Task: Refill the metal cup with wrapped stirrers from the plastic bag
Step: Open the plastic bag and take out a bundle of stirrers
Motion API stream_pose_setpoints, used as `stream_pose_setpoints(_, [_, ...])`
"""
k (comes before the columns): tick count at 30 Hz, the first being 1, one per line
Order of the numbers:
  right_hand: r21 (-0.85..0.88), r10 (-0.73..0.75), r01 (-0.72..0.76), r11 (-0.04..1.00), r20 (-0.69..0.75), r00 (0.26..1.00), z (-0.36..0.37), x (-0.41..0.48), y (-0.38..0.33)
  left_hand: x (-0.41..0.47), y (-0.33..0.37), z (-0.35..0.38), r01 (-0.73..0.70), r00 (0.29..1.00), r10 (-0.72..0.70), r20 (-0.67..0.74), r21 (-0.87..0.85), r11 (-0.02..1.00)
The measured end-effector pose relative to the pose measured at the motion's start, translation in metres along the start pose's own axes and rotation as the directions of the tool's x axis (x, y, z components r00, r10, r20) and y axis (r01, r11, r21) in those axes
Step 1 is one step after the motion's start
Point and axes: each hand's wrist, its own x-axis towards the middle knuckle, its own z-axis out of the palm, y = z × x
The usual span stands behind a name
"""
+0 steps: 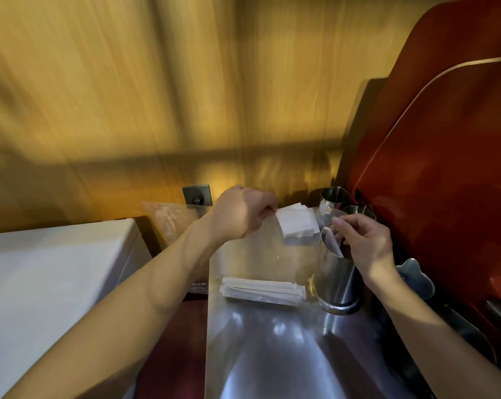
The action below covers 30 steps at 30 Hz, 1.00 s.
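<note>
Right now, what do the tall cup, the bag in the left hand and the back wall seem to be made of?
Tall cup: polished metal, probably steel, with mirror-like reflections. Bag: thin clear plastic; the wrapped stirrers show through it. Back wall: looks like wood or wood-look laminate, with visible grain; blur leaves it open.

Wrapped stirrers (pixel 262 288) lie on counter (pixel 272 341), left of metal cup (pixel 334 272); napkins (pixel 296 223) behind, 2 cups (pixel 334 197) further back.

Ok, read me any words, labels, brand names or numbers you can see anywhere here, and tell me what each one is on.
None can be read.
Wrapped stirrers: plain white wrappers, no print visible.
Metal cup: bare steel, no marking visible.
Plastic bag: clear, no visible label.
White napkins: blank.
Red machine: no lettering visible; the view is blurred.
</note>
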Motion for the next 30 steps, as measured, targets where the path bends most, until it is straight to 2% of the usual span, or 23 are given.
stream_pose_setpoints(3, [0.067, -0.015, 0.016, 0.998, -0.006, 1.0, -0.004, 0.002, -0.009, 0.021, 0.002, -0.018, 0.063, 0.996, -0.063, 0.067, 0.01, 0.998])
stream_pose_setpoints(5, [0.056, -0.015, 0.013, 0.998, 0.032, 0.999, -0.007, 0.003, -0.012, 0.034, 0.004, -0.032, 0.054, 0.996, -0.053, 0.069, -0.01, 0.998])
stream_pose_setpoints(8, [0.041, -0.007, 0.006, 0.999, 0.03, 1.0, -0.012, 0.004, -0.01, 0.049, 0.007, -0.057, 0.021, 0.999, -0.018, 0.029, -0.093, 0.995])
stream_pose_setpoints(15, [0.066, -0.054, 0.053, 0.996, 0.003, 0.999, -0.029, -0.007, -0.005, 0.076, 0.016, -0.11, 0.044, 0.999, -0.047, -0.014, -0.202, 0.978])
stream_pose_setpoints(21, [0.077, -0.032, 0.035, 0.996, -0.039, 0.999, -0.043, -0.017, -0.001, 0.094, 0.028, -0.137, 0.018, 0.998, -0.034, -0.053, -0.271, 0.962])
stream_pose_setpoints(24, [0.117, -0.031, 0.042, 0.992, -0.087, 0.996, -0.049, -0.022, -0.006, 0.101, 0.039, -0.146, -0.016, 0.998, 0.001, -0.055, -0.274, 0.961])
stream_pose_setpoints(30, [0.052, -0.108, 0.127, 0.991, -0.272, 0.956, -0.076, -0.023, -0.025, 0.11, 0.057, -0.155, -0.088, 0.992, 0.062, -0.111, -0.253, 0.964])
